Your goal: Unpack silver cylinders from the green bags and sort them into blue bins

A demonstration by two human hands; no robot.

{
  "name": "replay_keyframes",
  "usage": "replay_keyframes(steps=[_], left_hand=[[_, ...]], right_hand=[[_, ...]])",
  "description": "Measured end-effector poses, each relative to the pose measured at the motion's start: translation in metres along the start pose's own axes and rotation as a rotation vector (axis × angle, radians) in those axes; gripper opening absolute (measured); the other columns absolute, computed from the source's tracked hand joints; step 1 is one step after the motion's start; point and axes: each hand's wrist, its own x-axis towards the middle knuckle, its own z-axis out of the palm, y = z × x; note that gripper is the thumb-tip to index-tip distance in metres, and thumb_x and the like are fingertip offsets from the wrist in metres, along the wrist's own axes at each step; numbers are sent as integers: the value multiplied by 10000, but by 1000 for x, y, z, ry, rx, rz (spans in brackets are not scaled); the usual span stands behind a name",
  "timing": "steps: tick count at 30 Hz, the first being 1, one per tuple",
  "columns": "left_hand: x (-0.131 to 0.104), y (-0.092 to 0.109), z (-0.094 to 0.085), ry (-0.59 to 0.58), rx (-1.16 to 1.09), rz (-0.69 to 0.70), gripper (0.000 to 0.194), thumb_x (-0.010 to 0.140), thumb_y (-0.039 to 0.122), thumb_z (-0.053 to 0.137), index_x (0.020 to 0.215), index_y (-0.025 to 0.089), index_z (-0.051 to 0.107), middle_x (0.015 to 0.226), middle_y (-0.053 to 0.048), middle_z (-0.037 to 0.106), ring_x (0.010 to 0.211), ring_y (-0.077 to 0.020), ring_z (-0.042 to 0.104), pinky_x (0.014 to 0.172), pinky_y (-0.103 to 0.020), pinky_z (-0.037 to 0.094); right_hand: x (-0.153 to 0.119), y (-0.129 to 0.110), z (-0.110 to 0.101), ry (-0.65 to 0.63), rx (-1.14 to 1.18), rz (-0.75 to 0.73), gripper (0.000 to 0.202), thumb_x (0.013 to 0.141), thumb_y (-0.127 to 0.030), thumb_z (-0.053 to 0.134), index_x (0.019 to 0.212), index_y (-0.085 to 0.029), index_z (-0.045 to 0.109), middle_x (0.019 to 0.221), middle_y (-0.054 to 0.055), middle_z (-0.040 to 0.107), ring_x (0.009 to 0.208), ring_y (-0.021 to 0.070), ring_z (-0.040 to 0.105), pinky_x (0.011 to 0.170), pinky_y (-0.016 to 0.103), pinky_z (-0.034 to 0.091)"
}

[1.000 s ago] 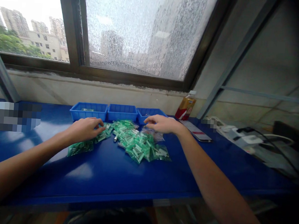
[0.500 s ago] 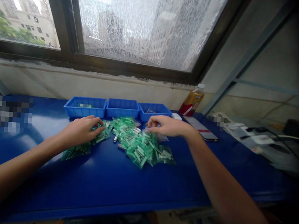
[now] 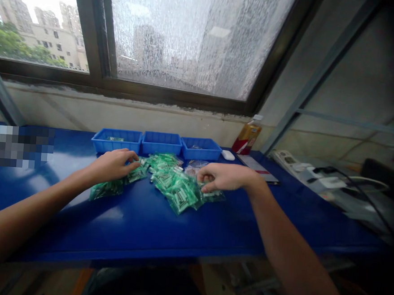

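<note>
Heap of green bags (image 3: 176, 186) on the counter (image 3: 136, 237), between both hands; I judge it sits there for reach from either side. Left hand (image 3: 115, 165) over a smaller bag group (image 3: 108, 190); I can't tell whether its fingers grip. Right hand (image 3: 227, 176) at heap's right edge, fingers curled, any hold hidden from me. Blue bins (image 3: 161, 149) rowed behind, probably keeping the heap nearer.
</note>
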Motion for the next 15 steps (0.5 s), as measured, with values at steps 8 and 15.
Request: replay_keyframes(steps=[8,15], left_hand=[[-16,50,-15,153,-486,116,365,842,445,386,905,159,604,836,-55,643,771,-180,579,666,-280,451],[-27,76,-11,-118,-1078,-14,401,847,491,379,817,133,559,748,-62,602,649,-146,559,546,-249,456]], right_hand=[[13,-13,6,829,362,-280,229,732,-349,579,682,-185,428,624,-46,415,551,82,384,534,219,324],[40,-59,57,905,-165,-692,86,804,-175,488,730,-194,528,747,22,486,756,151,432,720,291,356]])
